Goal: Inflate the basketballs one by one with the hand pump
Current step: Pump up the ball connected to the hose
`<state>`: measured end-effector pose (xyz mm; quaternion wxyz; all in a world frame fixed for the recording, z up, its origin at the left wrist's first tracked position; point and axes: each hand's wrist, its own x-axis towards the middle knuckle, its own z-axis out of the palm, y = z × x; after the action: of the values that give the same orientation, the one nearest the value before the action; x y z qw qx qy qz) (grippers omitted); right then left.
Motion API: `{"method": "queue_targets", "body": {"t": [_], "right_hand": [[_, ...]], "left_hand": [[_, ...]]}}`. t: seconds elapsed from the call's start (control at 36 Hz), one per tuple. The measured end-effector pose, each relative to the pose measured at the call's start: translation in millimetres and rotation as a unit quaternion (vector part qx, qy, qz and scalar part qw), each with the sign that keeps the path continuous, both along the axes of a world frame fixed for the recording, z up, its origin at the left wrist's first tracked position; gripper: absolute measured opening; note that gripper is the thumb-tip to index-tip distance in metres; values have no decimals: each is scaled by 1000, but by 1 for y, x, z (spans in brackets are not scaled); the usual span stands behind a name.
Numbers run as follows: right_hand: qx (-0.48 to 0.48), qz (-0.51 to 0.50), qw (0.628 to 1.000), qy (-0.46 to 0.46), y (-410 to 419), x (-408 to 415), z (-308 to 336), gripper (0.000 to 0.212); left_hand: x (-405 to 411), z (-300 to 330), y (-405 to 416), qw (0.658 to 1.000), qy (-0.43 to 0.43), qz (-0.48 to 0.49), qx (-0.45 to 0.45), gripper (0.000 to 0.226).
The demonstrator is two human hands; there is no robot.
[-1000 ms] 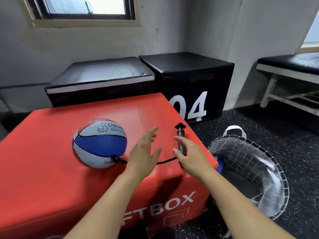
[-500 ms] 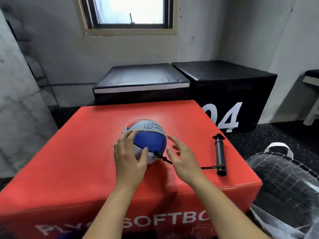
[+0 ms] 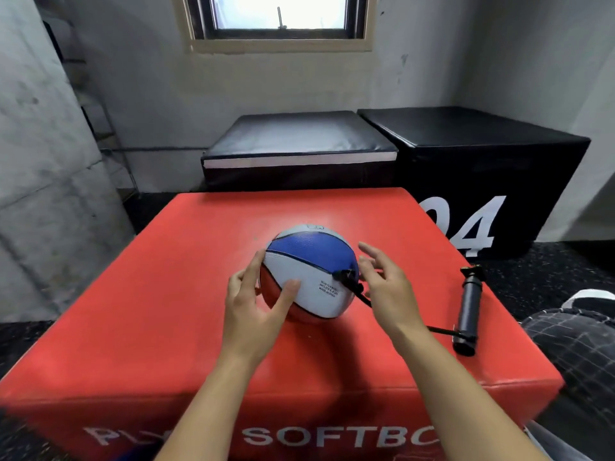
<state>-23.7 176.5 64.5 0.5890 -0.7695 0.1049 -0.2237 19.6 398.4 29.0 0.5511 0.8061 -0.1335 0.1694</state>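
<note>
Two bare forearms reach in from the near edge over a red box (image 3: 139,327) whose near face carries white lettering. The left hand (image 3: 253,311) rests on the near-left side of the ball (image 3: 307,272), fingers spread and nearly straight, thumb laid across the white panel; it touches rather than clasps. The right hand (image 3: 387,287) sits just right of the ball with fingers loosely extended and parted, holding nothing; whether its fingertips touch the ball cannot be told. The ball, in blue, white and red panels, stands on the box top near its middle. A black hose (image 3: 356,289) is plugged into the ball's right side, passes under the right wrist and runs right to the pump (image 3: 468,311). The pump lies flat on the box near the right edge, well apart from the ball, long axis running near to far, handle end far, hose end near. A netted bag (image 3: 575,344) lies at right. Beyond stand two black boxes (image 3: 482,154), the right one marked 04, then a grey wall with a window (image 3: 279,11).
</note>
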Motion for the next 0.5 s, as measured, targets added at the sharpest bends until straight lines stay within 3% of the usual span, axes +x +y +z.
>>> {"method": "queue_targets", "body": {"t": [0.08, 0.22, 0.31, 0.39, 0.5], "right_hand": [[-32, 6, 999, -8, -7, -1, 6, 32], [-61, 52, 996, 32, -3, -1, 0, 25], [-76, 59, 995, 30, -2, -5, 4, 33], [-179, 24, 984, 0, 2, -12, 11, 27], [-271, -16, 961, -53, 7, -14, 12, 42]], "left_hand": [[-1, 3, 1, 1000, -10, 16, 11, 85], [0, -3, -9, 997, -5, -75, 12, 79], [3, -5, -9, 996, 5, -84, -5, 75], [2, -1, -7, 998, 16, -62, -7, 76], [0, -1, -6, 1000, 11, -23, 1, 79]]}}
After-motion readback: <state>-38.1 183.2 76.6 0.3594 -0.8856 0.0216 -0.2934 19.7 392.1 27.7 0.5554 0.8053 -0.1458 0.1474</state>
